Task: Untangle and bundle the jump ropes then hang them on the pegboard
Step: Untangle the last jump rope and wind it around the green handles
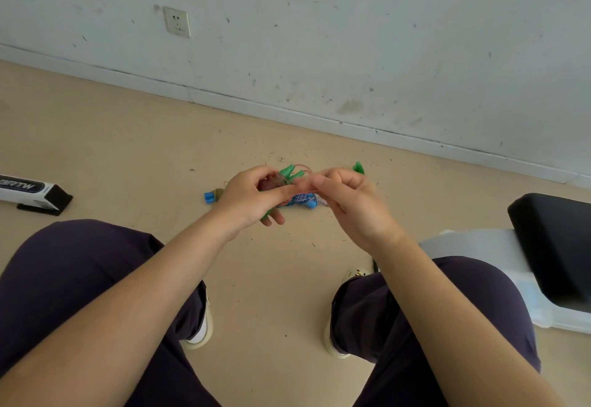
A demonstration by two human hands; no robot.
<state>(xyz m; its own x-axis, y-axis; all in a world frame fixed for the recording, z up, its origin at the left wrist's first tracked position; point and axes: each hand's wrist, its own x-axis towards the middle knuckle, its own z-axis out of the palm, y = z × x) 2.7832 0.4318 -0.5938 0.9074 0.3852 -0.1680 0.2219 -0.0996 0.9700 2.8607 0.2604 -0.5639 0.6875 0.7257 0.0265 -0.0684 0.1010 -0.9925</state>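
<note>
Dark-trousered knees (80, 278) frame the view; a black-lidded bin (553, 246) sits right, a white box (32, 194) left. Both hands, left hand (248, 197) and right hand (348, 205), pinch the tangled jump ropes (299, 197) above the floor (128, 138), the bundle lying left-to-right.

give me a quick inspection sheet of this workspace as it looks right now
surface: beige floor, strewn with small dark specks
job's things: tangled jump ropes held above the floor, green handles, blue braided cord, blue handle end at the left
clutter: white and black box on the floor at left; black pad on a clear plastic bin at right
grippers: left hand grips the tangle; right hand pinches a thin strand
cables: nothing seen
surroundings: scuffed white wall with a socket; pegboard not in view
</note>
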